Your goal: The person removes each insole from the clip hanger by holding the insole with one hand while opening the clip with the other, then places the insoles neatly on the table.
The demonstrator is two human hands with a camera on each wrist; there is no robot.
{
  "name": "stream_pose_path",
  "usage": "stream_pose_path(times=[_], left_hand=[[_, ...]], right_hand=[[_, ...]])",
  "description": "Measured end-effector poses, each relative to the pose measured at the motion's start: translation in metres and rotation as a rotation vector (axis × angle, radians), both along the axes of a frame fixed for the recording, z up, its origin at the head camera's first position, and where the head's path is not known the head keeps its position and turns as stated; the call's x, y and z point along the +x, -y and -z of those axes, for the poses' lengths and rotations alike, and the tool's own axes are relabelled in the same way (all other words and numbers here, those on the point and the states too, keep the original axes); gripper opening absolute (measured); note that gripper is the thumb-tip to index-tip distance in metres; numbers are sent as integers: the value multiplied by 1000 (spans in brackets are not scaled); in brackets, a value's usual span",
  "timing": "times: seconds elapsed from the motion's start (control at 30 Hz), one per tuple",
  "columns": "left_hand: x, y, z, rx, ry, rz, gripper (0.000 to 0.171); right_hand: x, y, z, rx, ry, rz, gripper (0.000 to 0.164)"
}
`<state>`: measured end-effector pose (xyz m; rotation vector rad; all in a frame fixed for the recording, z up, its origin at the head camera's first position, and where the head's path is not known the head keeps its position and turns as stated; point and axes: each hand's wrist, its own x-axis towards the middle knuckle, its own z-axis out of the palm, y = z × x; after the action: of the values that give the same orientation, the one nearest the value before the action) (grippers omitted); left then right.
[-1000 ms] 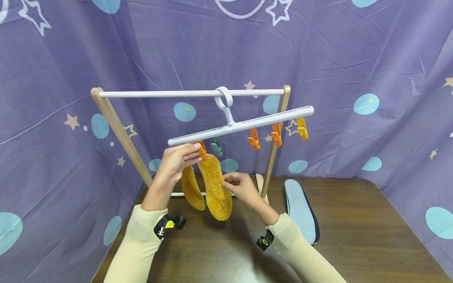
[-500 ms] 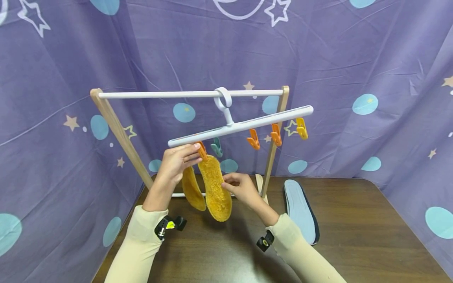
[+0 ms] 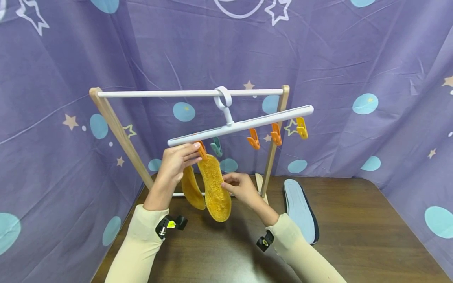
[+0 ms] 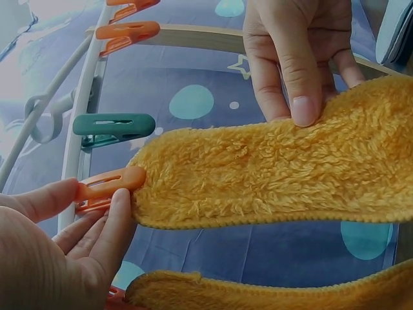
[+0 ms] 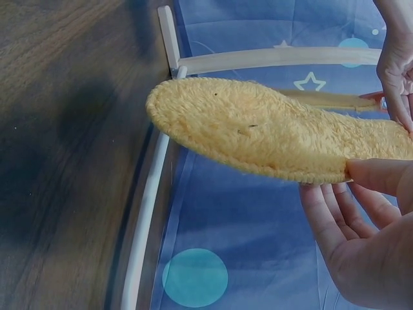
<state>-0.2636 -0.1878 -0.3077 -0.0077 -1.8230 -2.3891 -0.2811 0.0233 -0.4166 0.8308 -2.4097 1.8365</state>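
A fuzzy yellow insole (image 3: 214, 188) hangs by its narrow end from an orange clothespin (image 4: 111, 184) on the white hanger (image 3: 240, 125). My left hand (image 3: 178, 159) pinches that clothespin between thumb and fingers. With thumb and fingertips my right hand (image 3: 244, 188) pinches the insole's right edge, about halfway down. Behind and to the left hangs a second yellow insole (image 3: 192, 188); in the left wrist view a bit of red clip shows at its top end. The hanger tilts, its left end lower, hooked over the white rod of a drying rack (image 3: 159, 94).
A green clothespin (image 3: 216, 147) hangs just right of the held one. Two orange clothespins (image 3: 253, 139) and a yellow clothespin (image 3: 302, 128) hang on the hanger's right half. Light blue insoles (image 3: 301, 210) lie on the brown table (image 3: 354, 220). A purple curtain (image 3: 336, 59) surrounds everything.
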Motion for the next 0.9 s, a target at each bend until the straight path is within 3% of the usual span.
stream_pose_path(times=[0.9], left_hand=[[-3, -4, 2, 12, -16, -57, 26]], right_hand=[[3, -6, 1, -4, 15, -13, 17]])
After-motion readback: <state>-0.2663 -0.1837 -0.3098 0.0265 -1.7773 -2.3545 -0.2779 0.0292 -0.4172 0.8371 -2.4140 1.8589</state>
